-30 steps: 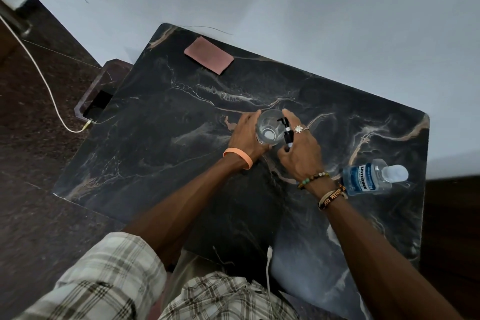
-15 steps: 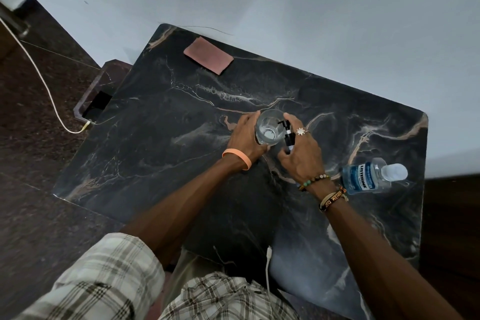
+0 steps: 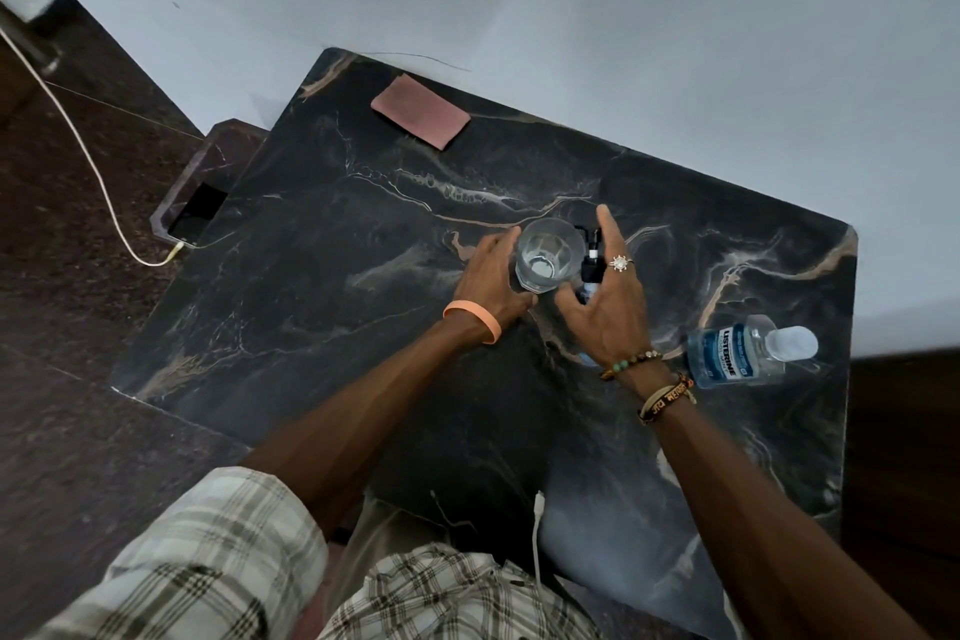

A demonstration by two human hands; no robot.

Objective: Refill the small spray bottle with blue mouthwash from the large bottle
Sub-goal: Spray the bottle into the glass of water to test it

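Standing on the dark marble table (image 3: 311, 307), a clear glass (image 3: 550, 255) is gripped by the left hand (image 3: 491, 278), whose fingers are curled round the wall of the glass on its left side while the thumb is laid against its near edge. Just right of the glass, the small spray bottle (image 3: 591, 270) is seen upright, its black pump head at the far end and a little blue liquid visible low in its body. The right hand (image 3: 610, 312) is placed directly right of the glass and around this bottle: the index finger is stretched straight along the pump head, the thumb is bent in toward the bottle's lower body, and the remaining fingers are hidden, so whether the bottle is actually clasped cannot be told. A ring (image 3: 619, 264) is worn on that hand, beaded bracelets (image 3: 631, 361) on its wrist, and an orange wristband (image 3: 475, 322) on the left wrist. Well to the right of the glass and nearer the viewer, the large bottle (image 3: 737, 353) of blue mouthwash is found, capped and untouched. Far beyond the glass to the left, a pink cloth (image 3: 421, 117) is laid flat by the wall. Further left of the glass, off the table, a phone (image 3: 197, 213) is plugged into a white cable (image 3: 93, 172).
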